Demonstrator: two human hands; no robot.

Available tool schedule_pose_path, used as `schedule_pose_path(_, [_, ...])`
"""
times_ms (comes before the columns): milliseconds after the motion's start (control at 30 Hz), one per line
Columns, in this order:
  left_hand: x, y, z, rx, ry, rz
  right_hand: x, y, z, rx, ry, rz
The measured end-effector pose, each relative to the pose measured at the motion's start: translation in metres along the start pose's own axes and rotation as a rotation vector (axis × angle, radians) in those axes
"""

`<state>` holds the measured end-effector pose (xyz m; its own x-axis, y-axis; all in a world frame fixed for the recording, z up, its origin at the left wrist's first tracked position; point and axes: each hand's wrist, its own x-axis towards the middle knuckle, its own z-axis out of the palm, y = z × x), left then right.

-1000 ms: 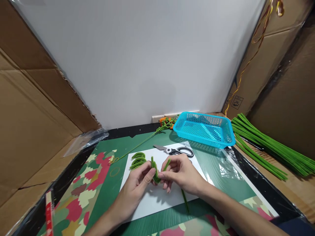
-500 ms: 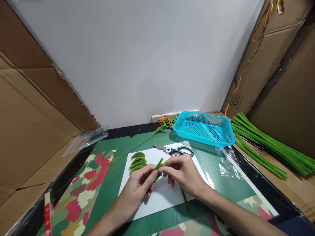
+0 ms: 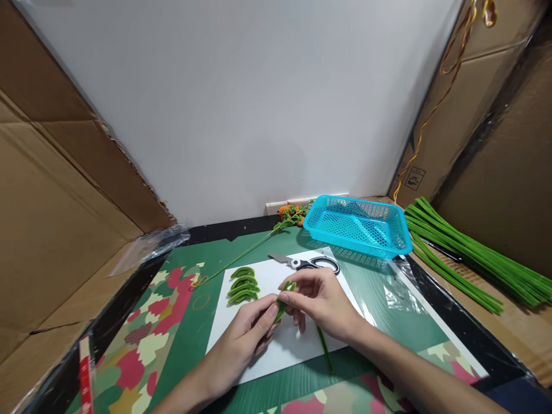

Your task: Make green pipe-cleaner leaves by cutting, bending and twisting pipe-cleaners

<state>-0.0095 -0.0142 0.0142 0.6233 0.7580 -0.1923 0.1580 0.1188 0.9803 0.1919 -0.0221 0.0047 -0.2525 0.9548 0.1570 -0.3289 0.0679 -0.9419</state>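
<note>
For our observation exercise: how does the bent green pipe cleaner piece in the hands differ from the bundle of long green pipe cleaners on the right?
The bent green pipe cleaner piece is short, folded and pinched between the left hand and right hand. The bundle of long green pipe cleaners is straight, many-stranded and lies untouched. Both are fuzzy green.

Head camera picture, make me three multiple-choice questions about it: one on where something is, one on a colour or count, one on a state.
1. Where do the scissors lie?
A. inside the basket
B. on the white sheet, beyond the hands
C. on the cardboard at left

2. What colour is the basket?
A. red
B. yellow
C. turquoise blue

3. How is the folded green pipe cleaner held?
A. pinched by left hand and right hand
B. lying loose
C. held by the scissors

Answers: 1 B, they rest at the sheet's far edge. 2 C, its mesh is bright turquoise. 3 A, fingertips of both hands meet on it.
</note>
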Motion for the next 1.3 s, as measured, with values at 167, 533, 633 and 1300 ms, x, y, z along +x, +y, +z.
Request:
schedule_pose_path(167, [-0.001, -0.004, 0.000, -0.015, -0.014, 0.007, -0.002, -0.001, -0.001, -0.127, 0.088, -0.065])
schedule_pose_path(533, [0.000, 0.009, 0.002, 0.151, -0.011, -0.027, -0.002, -0.001, -0.001, -0.062, 0.079, -0.066])
schedule_pose_path(633, [0.000, 0.007, 0.003, 0.076, -0.020, -0.013, 0.000, 0.000, -0.002, 0.038, 0.037, -0.080])
schedule_pose_path(1300, [0.001, -0.003, 0.009, 0.108, 0.330, 0.080, -0.003, 0.003, 0.002, -0.149, 0.160, -0.031])
